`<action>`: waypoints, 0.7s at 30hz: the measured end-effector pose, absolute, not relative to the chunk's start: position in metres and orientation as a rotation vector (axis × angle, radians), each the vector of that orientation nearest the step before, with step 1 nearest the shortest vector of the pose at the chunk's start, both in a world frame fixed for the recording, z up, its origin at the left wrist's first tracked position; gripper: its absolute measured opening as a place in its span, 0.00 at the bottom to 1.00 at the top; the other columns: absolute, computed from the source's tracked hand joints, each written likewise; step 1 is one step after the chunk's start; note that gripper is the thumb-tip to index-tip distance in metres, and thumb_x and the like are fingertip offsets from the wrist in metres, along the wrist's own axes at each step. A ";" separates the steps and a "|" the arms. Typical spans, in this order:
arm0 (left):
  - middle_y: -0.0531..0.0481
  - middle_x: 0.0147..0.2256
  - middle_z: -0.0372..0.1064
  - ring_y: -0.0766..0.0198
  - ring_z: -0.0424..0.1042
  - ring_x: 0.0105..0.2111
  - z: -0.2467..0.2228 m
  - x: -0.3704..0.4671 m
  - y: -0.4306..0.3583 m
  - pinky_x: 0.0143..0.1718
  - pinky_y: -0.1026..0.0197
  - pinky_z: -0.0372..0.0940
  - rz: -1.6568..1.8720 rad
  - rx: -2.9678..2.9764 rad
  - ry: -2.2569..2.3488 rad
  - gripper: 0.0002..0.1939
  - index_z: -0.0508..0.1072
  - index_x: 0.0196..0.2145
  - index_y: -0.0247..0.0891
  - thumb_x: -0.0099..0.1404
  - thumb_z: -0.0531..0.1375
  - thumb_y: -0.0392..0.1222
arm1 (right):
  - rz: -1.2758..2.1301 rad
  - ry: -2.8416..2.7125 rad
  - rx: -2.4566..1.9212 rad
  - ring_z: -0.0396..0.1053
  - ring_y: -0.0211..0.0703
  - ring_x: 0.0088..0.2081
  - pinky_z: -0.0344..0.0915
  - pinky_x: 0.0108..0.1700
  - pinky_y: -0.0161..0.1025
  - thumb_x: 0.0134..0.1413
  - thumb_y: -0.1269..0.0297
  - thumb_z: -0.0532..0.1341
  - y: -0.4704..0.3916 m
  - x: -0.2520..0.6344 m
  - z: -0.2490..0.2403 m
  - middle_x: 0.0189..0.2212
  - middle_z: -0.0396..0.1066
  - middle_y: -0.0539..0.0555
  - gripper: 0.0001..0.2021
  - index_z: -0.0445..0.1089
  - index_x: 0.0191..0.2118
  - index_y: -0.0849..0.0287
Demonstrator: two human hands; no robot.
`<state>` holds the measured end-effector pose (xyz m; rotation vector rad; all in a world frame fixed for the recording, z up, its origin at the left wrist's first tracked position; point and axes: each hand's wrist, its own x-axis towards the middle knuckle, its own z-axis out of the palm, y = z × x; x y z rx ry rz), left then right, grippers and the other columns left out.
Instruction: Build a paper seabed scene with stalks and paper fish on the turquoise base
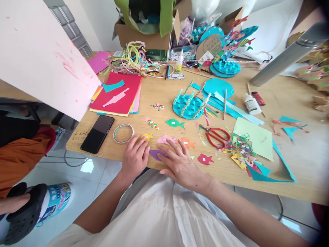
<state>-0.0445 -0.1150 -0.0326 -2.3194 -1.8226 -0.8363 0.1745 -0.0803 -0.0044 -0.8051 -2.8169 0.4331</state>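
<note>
My right hand lies with fingers spread over the purple paper fish, partly hiding it; the pink paper fish is at its fingertips. My left hand rests on the table edge, fingers extended, near the yellow paper fish. Whether it touches that fish I cannot tell. Around them lie an orange fish, a red fish and a green fish, each with a small white square on it. A roll of tape sits left of my left hand.
Red-handled scissors and paper scraps lie to the right. Behind stands a blue disc with twisted stems. A phone and stacked coloured paper are left, beside a seated person's leg. A metal pole rises at right.
</note>
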 end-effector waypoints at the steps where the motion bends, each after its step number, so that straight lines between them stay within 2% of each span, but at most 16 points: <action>1: 0.43 0.51 0.73 0.51 0.64 0.58 -0.033 -0.045 -0.115 0.59 0.43 0.62 -0.846 -2.315 -1.822 0.14 0.73 0.49 0.35 0.68 0.55 0.35 | 0.434 -2.810 -0.809 0.38 0.59 0.69 0.38 0.67 0.66 0.65 0.49 0.50 -0.080 0.172 -0.004 0.63 0.60 0.55 0.25 0.64 0.61 0.54; 5: 0.41 0.54 0.70 0.52 0.65 0.58 -0.033 -0.046 -0.115 0.59 0.45 0.62 -0.908 -2.293 -1.798 0.13 0.73 0.47 0.35 0.67 0.55 0.34 | 0.494 -2.748 -0.885 0.42 0.59 0.68 0.41 0.66 0.65 0.66 0.51 0.49 -0.079 0.165 0.000 0.61 0.62 0.55 0.21 0.69 0.56 0.54; 10: 0.37 0.53 0.70 0.52 0.67 0.56 -0.028 -0.046 -0.121 0.57 0.46 0.64 -1.100 -2.351 -1.611 0.14 0.72 0.47 0.32 0.65 0.57 0.30 | 0.565 -2.679 -0.959 0.42 0.61 0.68 0.39 0.65 0.67 0.65 0.47 0.49 -0.081 0.159 0.002 0.61 0.62 0.56 0.23 0.70 0.55 0.53; 16: 0.40 0.48 0.73 0.51 0.68 0.54 -0.028 -0.039 -0.130 0.56 0.43 0.64 -1.146 -2.505 -1.423 0.16 0.72 0.49 0.34 0.63 0.57 0.30 | 0.571 -2.619 -0.929 0.41 0.60 0.69 0.39 0.67 0.64 0.64 0.45 0.49 -0.097 0.175 -0.002 0.62 0.61 0.59 0.29 0.63 0.61 0.58; 21: 0.41 0.46 0.75 0.49 0.68 0.53 -0.033 -0.033 -0.130 0.55 0.40 0.64 -1.117 -2.533 -1.383 0.16 0.72 0.48 0.33 0.62 0.59 0.30 | 0.389 -2.494 -1.038 0.43 0.60 0.68 0.45 0.65 0.65 0.64 0.48 0.51 -0.116 0.221 -0.004 0.61 0.62 0.62 0.28 0.60 0.62 0.61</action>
